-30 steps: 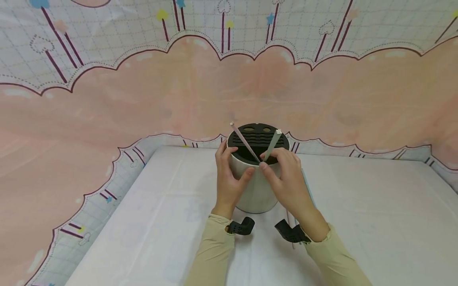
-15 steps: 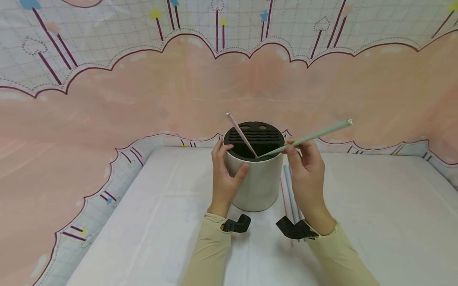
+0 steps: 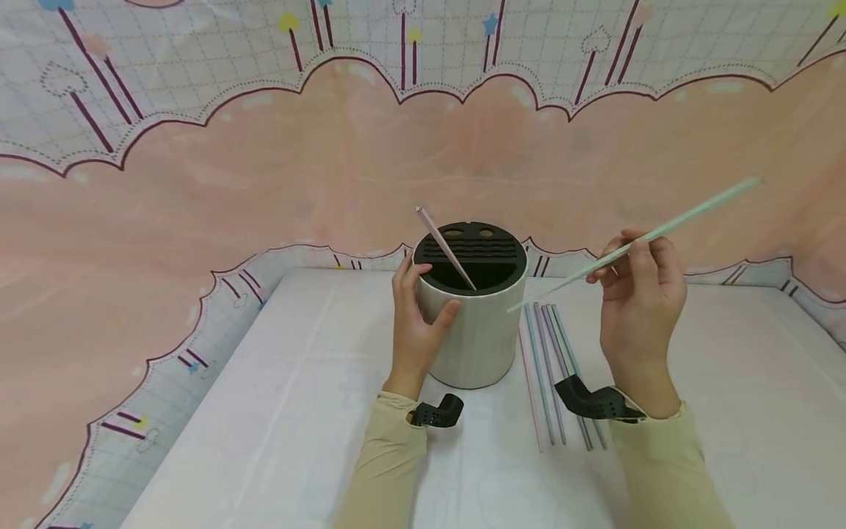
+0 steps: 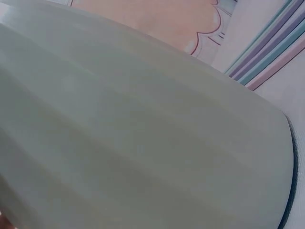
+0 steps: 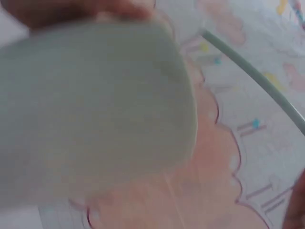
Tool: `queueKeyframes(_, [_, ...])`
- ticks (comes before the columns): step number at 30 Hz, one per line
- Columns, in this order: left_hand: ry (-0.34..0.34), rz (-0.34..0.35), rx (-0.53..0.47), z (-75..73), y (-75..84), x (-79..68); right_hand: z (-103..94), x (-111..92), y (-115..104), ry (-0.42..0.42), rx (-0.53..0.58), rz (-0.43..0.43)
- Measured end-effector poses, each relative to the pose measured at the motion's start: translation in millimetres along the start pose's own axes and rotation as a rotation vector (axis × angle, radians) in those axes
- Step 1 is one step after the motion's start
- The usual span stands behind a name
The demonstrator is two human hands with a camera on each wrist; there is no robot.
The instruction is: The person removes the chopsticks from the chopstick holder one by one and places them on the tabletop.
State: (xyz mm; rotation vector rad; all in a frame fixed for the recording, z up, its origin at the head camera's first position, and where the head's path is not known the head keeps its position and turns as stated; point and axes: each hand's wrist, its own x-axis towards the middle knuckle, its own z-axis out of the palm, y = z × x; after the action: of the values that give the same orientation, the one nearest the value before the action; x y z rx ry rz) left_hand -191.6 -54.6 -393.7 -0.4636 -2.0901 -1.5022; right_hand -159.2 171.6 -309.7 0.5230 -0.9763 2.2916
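A white table fills the lower frame, backed by a pink cloud-patterned backdrop. At centre, a white cylindrical holder with a black slotted top is gripped by the left hand, fingers curled round its wall. Right of centre, a pale green straw is pinched by the right hand, held slanting above the table. Four straws are laid just right of the holder; a pink straw is seen leaning inside it.
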Motion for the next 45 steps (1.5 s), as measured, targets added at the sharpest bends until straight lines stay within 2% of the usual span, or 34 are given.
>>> queueKeyframes(1, [0.002, 0.003, -0.003, -0.1, 0.2, 0.4, -3.1, 1.8, -1.7, -0.012, -0.073, 0.028])
queueKeyframes(2, [0.005, 0.007, -0.002, -0.3, 0.0, 0.5, -5.9, 3.1, -3.4, -0.032, -0.192, 0.062])
queueKeyframes(3, [0.005, 0.006, -0.002, -0.6, 0.1, 0.7, -8.8, 3.6, -4.9, -0.059, -0.365, 0.102])
queueKeyframes(6, [0.012, 0.01, 0.002, -1.5, -0.1, 1.2, -16.2, 3.4, -6.1, -0.189, -0.979, 0.171])
queueKeyframes(8, [0.014, 0.015, 0.005, -2.0, -0.6, 1.7, -20.5, 3.1, -5.0, -0.288, -1.304, 0.191])
queueKeyframes(9, [0.016, 0.017, 0.003, -2.1, -0.5, 2.0, -23.1, 3.3, -3.8, -0.33, -1.412, 0.207])
queueKeyframes(11, [0.022, 0.025, 0.005, -2.0, -1.0, 2.5, -28.4, 4.7, -0.8, -0.39, -1.501, 0.268])
queueKeyframes(17, [0.017, 0.012, 0.013, -0.7, -1.8, 3.1, -53.7, 10.2, 4.1, -0.53, -1.619, 0.529])
queueKeyframes(21, [0.016, 0.008, 0.011, 0.1, -2.2, 3.3, -72.0, 12.9, 7.5, -0.605, -1.63, 0.722])
queueKeyframes(25, [0.015, -0.005, 0.014, 0.1, -2.4, 3.3, -87.3, 12.6, 15.1, -0.635, -1.613, 0.88])
queueKeyframes(31, [0.009, -0.02, 0.016, 0.5, -3.1, 2.8, -102.8, 7.9, 27.8, -0.617, -1.608, 0.957])
queueKeyframes(38, [0.002, -0.034, 0.017, 1.0, -2.3, 2.4, -111.7, 1.2, 34.6, -0.581, -1.583, 1.037])
queueKeyframes(45, [0.009, -0.011, 0.016, 1.6, -3.5, 3.0, -115.0, -1.4, 36.6, -0.554, -1.554, 1.065])
